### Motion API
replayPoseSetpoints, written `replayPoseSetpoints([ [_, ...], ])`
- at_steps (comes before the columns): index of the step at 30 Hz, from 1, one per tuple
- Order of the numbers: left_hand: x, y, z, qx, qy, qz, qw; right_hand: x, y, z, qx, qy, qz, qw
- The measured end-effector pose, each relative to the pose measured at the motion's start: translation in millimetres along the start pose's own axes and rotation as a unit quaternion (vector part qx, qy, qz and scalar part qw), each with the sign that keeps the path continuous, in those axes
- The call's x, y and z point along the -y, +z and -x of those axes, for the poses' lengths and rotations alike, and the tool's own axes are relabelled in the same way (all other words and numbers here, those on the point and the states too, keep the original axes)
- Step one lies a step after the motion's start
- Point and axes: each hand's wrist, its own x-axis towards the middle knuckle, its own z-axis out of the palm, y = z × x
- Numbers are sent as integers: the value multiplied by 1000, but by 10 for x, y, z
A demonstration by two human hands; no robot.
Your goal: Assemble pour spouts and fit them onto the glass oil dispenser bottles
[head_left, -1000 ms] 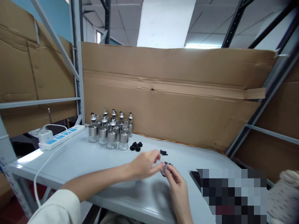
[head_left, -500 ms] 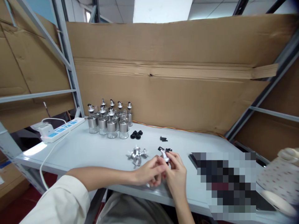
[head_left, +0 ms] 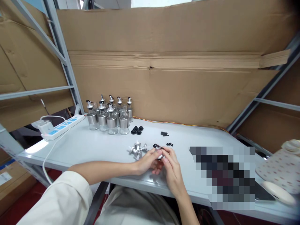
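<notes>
Both my hands are close together over the front of the table, holding one silver bottle pourer (head_left: 160, 156) with a black flip cap. My left hand (head_left: 148, 162) has thumb and fingers closed on its left side. On the right, my right hand (head_left: 172, 170) pinches it near the black cap, its fingers covering part of the spout. Just left of them lies a cluster of silver pourer spouts (head_left: 137, 148). Small black caps (head_left: 170, 144) lie behind my right hand, and thin black flap pieces (head_left: 164, 133) farther back. Several black round stoppers (head_left: 137, 130) sit near the bottles.
Glass bottles with steel sleeves (head_left: 112, 123), most topped with pourers, stand at the back left. A white power strip (head_left: 63, 126) with a cable lies at the left edge. Cardboard (head_left: 164, 90) walls the back. A blurred dark object (head_left: 225, 175) and a white mouse (head_left: 277, 192) are at right.
My hands have shifted slightly left with the pourer, whose black cap now tilts differently. The small black caps behind my right hand are more exposed. The camera view has tipped downward.
</notes>
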Motion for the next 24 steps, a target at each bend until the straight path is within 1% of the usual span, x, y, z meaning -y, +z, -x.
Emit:
replayPoseSetpoints([
  [5,-22,-5,2,31,-6,3,999,28,-6,-9,-42,21,0,999],
  [10,-60,5,15,58,-24,18,998,78,-12,-39,-76,80,-55,992],
  [12,-85,8,17,68,-35,20,997,92,-20,-45,-51,124,-87,987],
  [14,-114,7,21,90,-43,7,995,98,-28,-48,0,170,-111,979],
  [15,-130,4,24,106,-45,-9,993,96,-31,-48,22,180,-114,977],
  [16,-145,0,28,121,-47,-26,991,93,-34,-48,38,180,-112,977],
  [18,-176,-14,34,148,-66,-39,986,83,-35,-47,59,157,-98,981],
  [20,-200,-33,31,180,-118,-19,976,75,-33,-46,84,132,-89,984],
  [22,-213,-55,18,220,-170,3,961,75,-29,-42,106,114,-88,984],
  [24,-213,-78,-3,252,-192,-1,949,79,-23,-38,109,91,-75,987],
])
